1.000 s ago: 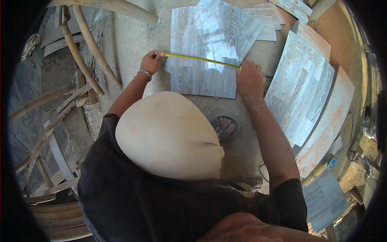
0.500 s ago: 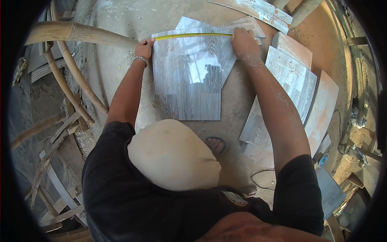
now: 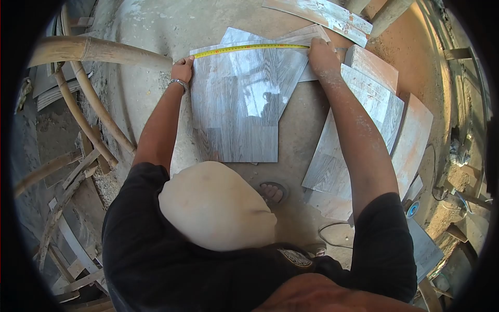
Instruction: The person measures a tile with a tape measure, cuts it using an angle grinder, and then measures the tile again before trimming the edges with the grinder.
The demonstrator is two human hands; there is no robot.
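Note:
A yellow tape measure (image 3: pixel 244 48) is stretched across the far edge of a glossy grey wood-patterned tile (image 3: pixel 236 112). My left hand (image 3: pixel 182 68) pinches the tape's left end at the tile's far left corner. At the other end, my right hand (image 3: pixel 325 58) is closed around the tape's right end, just beyond the tile's right side; its fingers mostly hide what they grip. More tiles lie askew beneath the top one, with a corner (image 3: pixel 236 35) showing beyond the tape.
Several dusty tiles (image 3: pixel 358 106) lie stacked to the right, and another long piece (image 3: pixel 322 18) is at the far side. Bamboo poles (image 3: pixel 99 50) and scrap wood crowd the left. A blue disc (image 3: pixel 412 209) and a cable (image 3: pixel 332 234) are at lower right.
My right hand has moved slightly to the right, and more tape shows between my hands. The view has shifted a little, so the tiles appear lower and further left.

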